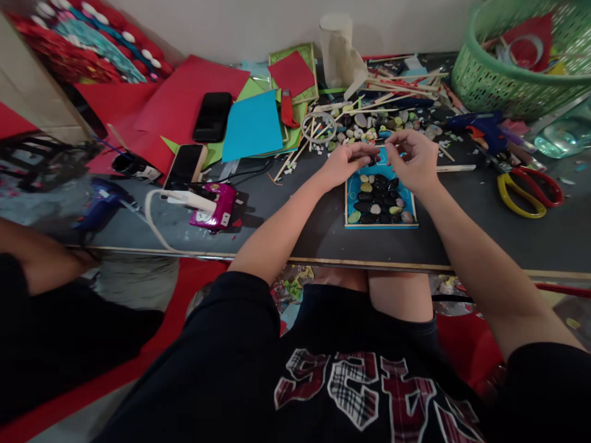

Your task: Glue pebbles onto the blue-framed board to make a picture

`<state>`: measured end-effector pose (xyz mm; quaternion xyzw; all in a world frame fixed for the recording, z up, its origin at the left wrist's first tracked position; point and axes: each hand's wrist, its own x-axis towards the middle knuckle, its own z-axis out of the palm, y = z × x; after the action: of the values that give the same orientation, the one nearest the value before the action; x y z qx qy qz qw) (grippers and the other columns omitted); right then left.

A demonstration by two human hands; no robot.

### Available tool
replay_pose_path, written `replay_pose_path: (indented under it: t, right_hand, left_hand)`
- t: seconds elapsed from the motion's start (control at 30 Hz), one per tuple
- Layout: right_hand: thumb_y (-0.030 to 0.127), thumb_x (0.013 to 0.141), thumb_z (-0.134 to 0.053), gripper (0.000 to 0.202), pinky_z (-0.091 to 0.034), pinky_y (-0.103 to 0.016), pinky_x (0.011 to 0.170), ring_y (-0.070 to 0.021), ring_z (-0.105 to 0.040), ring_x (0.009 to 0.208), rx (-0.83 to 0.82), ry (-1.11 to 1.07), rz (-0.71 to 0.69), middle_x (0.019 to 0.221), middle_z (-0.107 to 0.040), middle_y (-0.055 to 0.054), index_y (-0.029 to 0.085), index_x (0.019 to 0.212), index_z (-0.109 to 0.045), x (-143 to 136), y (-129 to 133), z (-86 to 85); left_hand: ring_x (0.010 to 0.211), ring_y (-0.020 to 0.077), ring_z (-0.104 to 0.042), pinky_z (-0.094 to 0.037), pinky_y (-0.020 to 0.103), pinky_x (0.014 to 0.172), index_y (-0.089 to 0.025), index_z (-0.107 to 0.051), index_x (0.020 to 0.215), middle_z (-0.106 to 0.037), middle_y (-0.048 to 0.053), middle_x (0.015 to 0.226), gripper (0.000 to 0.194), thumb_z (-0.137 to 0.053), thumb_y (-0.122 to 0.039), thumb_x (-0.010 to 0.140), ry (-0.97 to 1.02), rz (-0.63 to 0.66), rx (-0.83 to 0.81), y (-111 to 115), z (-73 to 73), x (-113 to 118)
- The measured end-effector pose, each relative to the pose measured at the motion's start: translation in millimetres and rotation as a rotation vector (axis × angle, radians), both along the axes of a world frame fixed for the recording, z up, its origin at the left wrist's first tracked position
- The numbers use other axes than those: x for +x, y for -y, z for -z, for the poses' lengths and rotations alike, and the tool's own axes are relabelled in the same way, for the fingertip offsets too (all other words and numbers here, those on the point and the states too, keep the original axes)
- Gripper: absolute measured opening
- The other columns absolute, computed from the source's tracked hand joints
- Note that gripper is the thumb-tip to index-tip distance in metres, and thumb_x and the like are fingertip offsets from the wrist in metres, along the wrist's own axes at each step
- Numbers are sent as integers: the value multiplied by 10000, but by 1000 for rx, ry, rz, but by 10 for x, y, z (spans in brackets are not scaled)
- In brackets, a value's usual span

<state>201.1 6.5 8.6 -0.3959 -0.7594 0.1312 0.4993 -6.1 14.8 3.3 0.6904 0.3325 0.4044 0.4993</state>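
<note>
A small blue board (pixel 351 184) with pale stick edging lies near the table's front edge. Black pebbles (pixel 379 184) and several pale and yellowish pebbles (pixel 364 187) cover its lower part. Over the board's far left corner, my left hand (pixel 348 165) is closed, thumb against fingers, on a small dark piece that looks like a black pebble (pixel 373 160). My right hand (pixel 415 161) hovers at the far right corner, thumb and fingertips pinched together close to the left fingers. Whatever sits in that pinch is too small to make out.
Loose pebbles (pixel 362 126), thin sticks (pixel 406 86) and a tape ring (pixel 318 127) lie behind the board. Scissors (pixel 529 192), a glue gun (pixel 484 126) and a green basket (pixel 498 80) are at right. Left are phones (pixel 212 117), a purple power socket (pixel 215 206) and another person's arm (pixel 46 252).
</note>
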Motion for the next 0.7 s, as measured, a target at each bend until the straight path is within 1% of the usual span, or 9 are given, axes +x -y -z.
replay_pose_path:
  t: [0.1,0.17,0.23,0.3,0.37,0.43,0.53,0.63,0.7]
  right_hand:
    - [700,985,-535,504,-611,-336,598,-197,-707,684,-54,-40,-15,894,-719,-69,223,1015,-696,2,-23,24]
    - [708,956,-588,496,-582,-316,546,-179,-678,637,-137,-75,-56,855,-703,-51,225,997,-693,-11,-18,10]
    - [729,905,-656,506,-542,-290,483,-163,-642,591,-266,-121,-124,787,-668,-30,228,962,-693,-32,0,-28]
    - [763,819,-736,543,-511,-270,435,-158,-616,573,-418,-181,-215,714,-617,-13,230,908,-694,-56,24,-85]
    - [794,727,-797,587,-499,-262,413,-158,-606,580,-558,-251,-304,680,-583,-5,230,854,-692,-79,53,-147]
    - [806,658,-836,617,-488,-254,402,-153,-596,583,-659,-329,-353,677,-579,-2,226,811,-690,-102,83,-197]
    - [775,622,-878,610,-457,-232,392,-138,-582,578,-731,-393,-365,673,-593,-2,213,791,-713,-126,116,-232]
    - [718,617,-915,567,-434,-217,395,-130,-577,592,-734,-404,-363,686,-619,-8,202,779,-743,-114,121,-232]
    - [673,629,-930,520,-447,-219,419,-136,-588,620,-750,-394,-383,696,-639,-13,200,752,-754,-77,113,-234]
  left_hand:
    - [1079,256,-714,-536,419,1051,-166,-789,1021,-775,98,1076,144,-737,-140,889,-237,-75,195,-47,61,-34]
    - [1107,281,-697,-527,439,1057,-184,-805,989,-768,107,1087,111,-726,-185,912,-369,-143,331,-60,82,-41]
    - [1176,296,-668,-514,466,1079,-210,-802,1049,-760,106,1148,162,-666,-256,974,-444,-202,461,-58,80,-40]
    - [1244,297,-634,-497,495,1109,-241,-767,1178,-740,99,1241,263,-569,-348,1040,-475,-253,582,-40,58,-39]
    - [1279,292,-615,-486,512,1125,-277,-712,1291,-714,90,1310,362,-496,-460,1065,-476,-293,691,-10,28,-42]
    - [1265,287,-623,-492,514,1115,-303,-699,1311,-715,82,1299,412,-471,-536,1057,-468,-308,784,22,4,-47]
    - [1190,268,-653,-523,494,1060,-324,-732,1244,-739,66,1197,390,-450,-527,1067,-471,-302,871,56,-10,-49]
    - [1117,252,-672,-551,478,996,-332,-742,1205,-746,52,1133,384,-410,-484,1089,-486,-332,903,81,-16,-52]
    - [1097,253,-677,-557,479,977,-325,-745,1183,-749,50,1119,387,-402,-480,1092,-492,-353,923,104,-27,-55]
